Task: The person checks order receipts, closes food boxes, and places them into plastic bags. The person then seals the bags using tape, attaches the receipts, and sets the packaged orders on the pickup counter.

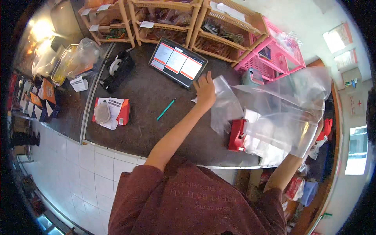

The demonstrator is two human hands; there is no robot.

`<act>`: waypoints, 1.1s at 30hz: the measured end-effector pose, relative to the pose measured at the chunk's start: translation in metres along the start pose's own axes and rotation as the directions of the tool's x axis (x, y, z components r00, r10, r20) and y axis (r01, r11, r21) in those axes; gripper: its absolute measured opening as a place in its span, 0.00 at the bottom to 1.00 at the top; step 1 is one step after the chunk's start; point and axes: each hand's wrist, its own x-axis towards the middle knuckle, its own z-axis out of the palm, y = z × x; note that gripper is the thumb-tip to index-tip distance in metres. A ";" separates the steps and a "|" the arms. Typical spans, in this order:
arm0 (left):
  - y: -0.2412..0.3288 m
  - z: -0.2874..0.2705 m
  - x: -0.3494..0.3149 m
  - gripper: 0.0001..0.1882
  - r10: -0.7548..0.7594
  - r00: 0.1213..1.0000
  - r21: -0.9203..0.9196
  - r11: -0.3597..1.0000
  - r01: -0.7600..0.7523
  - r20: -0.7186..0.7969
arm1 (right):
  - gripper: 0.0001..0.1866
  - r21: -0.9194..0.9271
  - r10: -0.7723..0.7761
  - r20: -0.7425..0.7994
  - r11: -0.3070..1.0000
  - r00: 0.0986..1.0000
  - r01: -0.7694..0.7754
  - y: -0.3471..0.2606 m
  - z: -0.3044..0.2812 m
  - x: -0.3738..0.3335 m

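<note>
My left hand (205,92) reaches over the dark counter with its fingers spread, at the lower right corner of a tablet (178,62) with a lit screen. Right beside that hand lies a clear plastic bag (226,102). My right hand (318,111) is at the far right, behind a large sheet of clear plastic bags (280,117) that drapes over the wrist; its fingers are blurred through the plastic. A red tape dispenser (237,135) stands between my arms. White sheets or bags (270,150) lie under the clear plastic.
A teal pen (166,109) and a red box (124,112) with papers and a small clear tub (102,113) lie on the left. A black device (118,70) sits behind them. Tan shelf racks (196,39) and a pink basket rack (270,55) line the back. A grey container (252,77) stands nearby.
</note>
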 end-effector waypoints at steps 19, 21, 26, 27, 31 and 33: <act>-0.048 -0.076 -0.095 0.17 0.174 0.328 -0.309 -0.128 0.942 0.929 | 0.12 0.245 0.144 -0.158 0.964 0.977 -0.103 0.049 0.016 -0.006; -0.069 -0.093 -0.103 0.16 0.061 0.317 -0.308 -0.126 0.943 0.946 | 0.13 -0.106 0.019 -0.168 0.994 0.986 -0.038 0.081 0.019 0.010; -0.099 -0.122 -0.143 0.14 0.015 0.340 -0.325 -0.256 0.910 0.940 | 0.16 -0.781 -0.064 0.119 0.610 0.991 0.133 0.152 -0.013 0.030; -0.103 -0.129 -0.151 0.14 0.014 0.293 -0.282 -0.224 0.933 0.956 | 0.16 -0.784 -0.095 0.145 0.596 0.985 0.173 0.158 0.003 0.024; -0.118 -0.131 -0.170 0.12 0.000 0.227 -0.221 -0.227 0.949 0.974 | 0.10 -0.834 -0.440 0.376 0.224 0.815 0.505 0.186 0.004 0.031; -0.128 -0.131 -0.175 0.11 -0.104 0.259 -0.272 -0.134 0.953 0.960 | 0.12 -0.833 -0.505 0.474 0.010 0.722 0.554 0.174 0.046 0.009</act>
